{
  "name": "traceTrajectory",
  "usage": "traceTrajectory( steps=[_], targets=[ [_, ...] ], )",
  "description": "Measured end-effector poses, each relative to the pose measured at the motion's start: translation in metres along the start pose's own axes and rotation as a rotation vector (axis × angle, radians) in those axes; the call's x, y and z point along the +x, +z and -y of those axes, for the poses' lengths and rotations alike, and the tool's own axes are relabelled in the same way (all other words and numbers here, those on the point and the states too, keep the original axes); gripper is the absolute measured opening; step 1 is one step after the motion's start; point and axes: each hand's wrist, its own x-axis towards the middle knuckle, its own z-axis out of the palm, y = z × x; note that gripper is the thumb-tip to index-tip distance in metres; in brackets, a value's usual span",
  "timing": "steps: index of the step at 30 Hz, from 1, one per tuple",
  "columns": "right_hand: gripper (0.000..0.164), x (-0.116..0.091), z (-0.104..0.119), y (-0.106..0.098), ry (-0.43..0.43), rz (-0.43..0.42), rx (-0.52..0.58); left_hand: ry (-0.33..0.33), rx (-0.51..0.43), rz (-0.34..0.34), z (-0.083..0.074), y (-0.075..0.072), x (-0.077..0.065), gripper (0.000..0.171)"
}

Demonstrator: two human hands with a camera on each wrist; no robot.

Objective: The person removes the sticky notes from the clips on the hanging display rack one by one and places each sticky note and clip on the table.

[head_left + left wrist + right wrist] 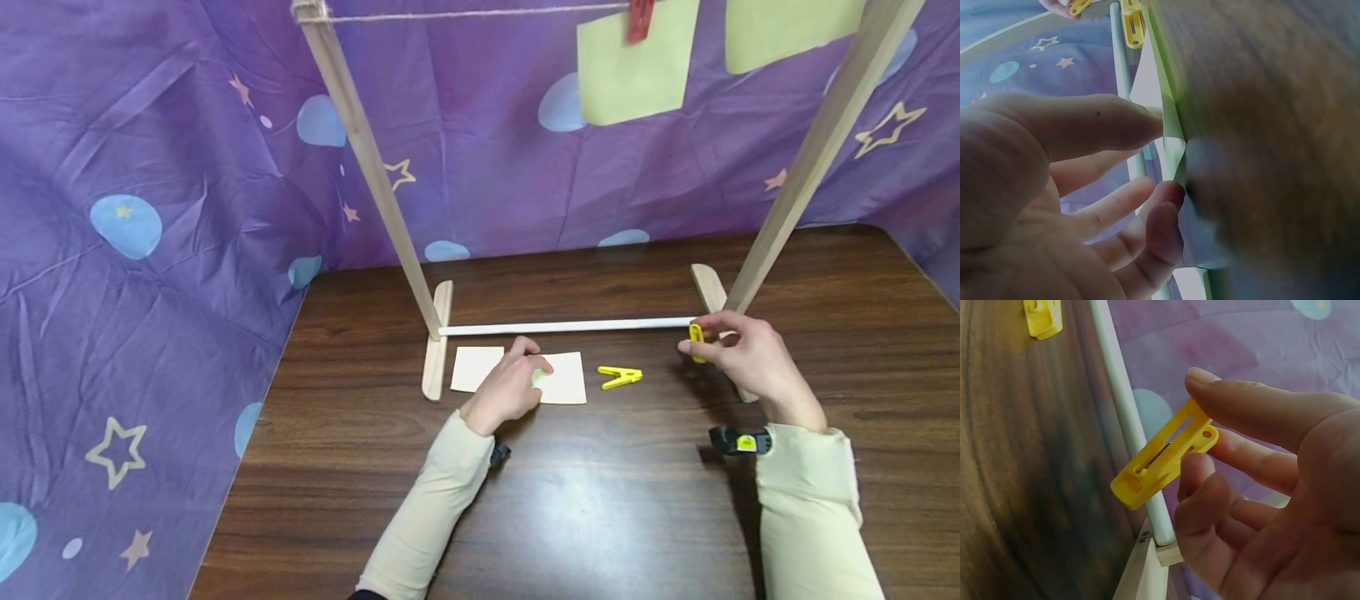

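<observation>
My left hand (513, 383) reaches over the right-hand paper sheet (566, 379), pale on top, with its thumb and fingertips at the near left edge. In the left wrist view that sheet (1172, 119) bends up between thumb and fingers, showing a green side. Another pale sheet (476, 369) lies flat to the left, partly covered by the hand. My right hand (753, 358) pinches a yellow clothespin (697, 342) above the table, near the right post's foot; in the right wrist view thumb and fingers grip its handle end. A second yellow clothespin (620, 377) lies between the hands.
A wooden frame stands behind, with a left post (375, 183), a right post (817, 158) and a white bar (570, 326) low between them. From the string (480, 14) on top hangs a yellow-green sheet (637, 75) under a red clothespin (640, 21); another sheet (787, 33) hangs further right.
</observation>
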Motion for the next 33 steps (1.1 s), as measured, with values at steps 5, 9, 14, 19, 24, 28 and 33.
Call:
traceTrajectory(
  steps=[5,9,14,19,24,28,33],
  targets=[
    [0.038,0.000,-0.002,0.006,-0.001,0.056,-0.028,0.000,-0.022,0.010,0.000,0.001,0.000,0.040],
    [0.037,0.001,-0.003,0.009,-0.026,0.103,-0.059,-0.010,-0.032,0.028,0.000,0.000,0.000,0.039],
    [0.039,0.002,-0.006,0.012,-0.014,0.141,-0.094,-0.007,-0.030,0.042,0.000,0.000,0.000,0.038],
    [0.039,0.001,-0.005,0.015,-0.010,0.149,-0.111,-0.008,-0.033,0.048,-0.001,0.000,0.000,0.035],
    [0.036,0.001,-0.004,0.017,-0.042,0.153,-0.123,-0.017,-0.031,0.054,-0.002,-0.001,0.000,0.034],
    [0.034,0.002,-0.005,0.019,-0.064,0.158,-0.133,-0.018,-0.032,0.055,-0.002,0.000,0.000,0.035],
    [0.031,0.002,-0.004,0.022,-0.078,0.178,-0.128,-0.019,-0.036,0.055,-0.001,0.001,0.001,0.036]
  ],
)
